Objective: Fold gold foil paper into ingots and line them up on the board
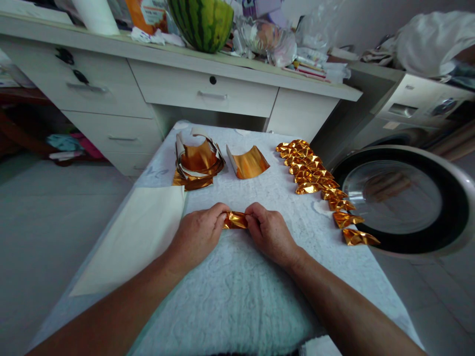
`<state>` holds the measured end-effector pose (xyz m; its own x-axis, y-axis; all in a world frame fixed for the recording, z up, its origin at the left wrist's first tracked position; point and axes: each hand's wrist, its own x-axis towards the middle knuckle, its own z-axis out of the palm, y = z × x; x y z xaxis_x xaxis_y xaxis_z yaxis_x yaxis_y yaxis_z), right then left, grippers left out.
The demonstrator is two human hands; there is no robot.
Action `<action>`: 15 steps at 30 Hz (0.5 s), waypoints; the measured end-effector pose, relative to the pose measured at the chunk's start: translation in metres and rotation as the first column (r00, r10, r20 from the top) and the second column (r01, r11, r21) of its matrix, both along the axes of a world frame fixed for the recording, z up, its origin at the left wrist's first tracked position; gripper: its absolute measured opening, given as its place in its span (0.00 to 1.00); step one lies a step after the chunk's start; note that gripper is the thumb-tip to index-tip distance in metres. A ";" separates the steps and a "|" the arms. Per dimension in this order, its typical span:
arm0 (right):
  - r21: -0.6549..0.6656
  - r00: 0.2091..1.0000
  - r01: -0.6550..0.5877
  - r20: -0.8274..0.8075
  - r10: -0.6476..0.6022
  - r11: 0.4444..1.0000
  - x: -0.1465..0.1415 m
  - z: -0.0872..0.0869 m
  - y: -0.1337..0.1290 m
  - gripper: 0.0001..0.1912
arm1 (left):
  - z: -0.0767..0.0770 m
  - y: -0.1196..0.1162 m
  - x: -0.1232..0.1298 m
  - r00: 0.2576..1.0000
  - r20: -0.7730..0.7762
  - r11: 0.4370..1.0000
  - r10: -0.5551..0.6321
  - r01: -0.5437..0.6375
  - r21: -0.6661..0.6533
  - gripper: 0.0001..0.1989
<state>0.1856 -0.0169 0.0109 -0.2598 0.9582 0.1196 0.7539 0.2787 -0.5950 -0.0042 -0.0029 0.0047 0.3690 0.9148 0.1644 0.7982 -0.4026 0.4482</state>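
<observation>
Between my two hands a strip of folded gold foil paper [235, 220] is stretched level, just above or on the cloth-covered table [222, 296]. My left hand [200, 232] pinches its left end, and my right hand [272, 231] pinches its right end. The fingertips partly hide both ends. Beyond my hands lies a single curled sheet of gold paper [251, 163]. Left of that stands a rolled stack of gold sheets [196, 160]. On the right, several folded gold paper pieces [304, 170] run in rows down to the table's edge.
A flat cream sheet [141, 232] lies left of my left arm. Behind the table, a white cabinet [178, 91] carries a cut watermelon [204, 22] and plastic bags. The washing machine's round door [404, 198] hangs open against the table's right side.
</observation>
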 end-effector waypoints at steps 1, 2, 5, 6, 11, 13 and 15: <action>0.000 1.000 0.015 0.004 -0.015 1.000 0.000 0.000 0.000 0.07 | 0.000 -0.001 0.000 1.000 0.002 1.000 -0.004 0.004 -0.002 0.11; -0.001 1.000 0.028 0.007 -0.028 1.000 -0.001 0.000 0.000 0.07 | 0.001 -0.001 0.001 1.000 0.002 1.000 -0.007 0.007 -0.005 0.11; 0.005 0.999 0.042 0.014 -0.042 0.999 -0.002 -0.001 0.000 0.06 | 0.001 -0.002 0.001 1.000 -0.006 1.000 -0.002 0.002 -0.009 0.12; 0.011 0.999 0.037 0.014 -0.037 0.999 -0.002 -0.001 0.000 0.06 | 0.001 -0.002 0.001 1.000 -0.010 1.000 0.001 -0.002 -0.011 0.12; 0.052 1.000 0.026 -0.009 -0.025 0.998 -0.002 -0.003 -0.001 0.07 | 0.000 -0.003 0.002 0.998 -0.057 0.999 0.013 -0.016 -0.040 0.12; 0.070 0.999 0.040 -0.022 -0.038 0.997 -0.002 -0.003 -0.001 0.06 | 0.000 -0.003 0.003 0.998 -0.057 0.998 0.008 -0.011 -0.058 0.12; 0.072 0.998 0.058 -0.037 -0.056 0.996 -0.002 -0.003 -0.001 0.06 | 0.002 -0.003 0.004 1.000 -0.018 0.997 0.003 -0.004 -0.077 0.13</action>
<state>0.1839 -0.0175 0.0079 -0.1994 0.9598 0.1975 0.7492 0.2793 -0.6006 0.0002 -0.0064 0.0064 0.3682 0.9257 0.0866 0.8077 -0.3646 0.4633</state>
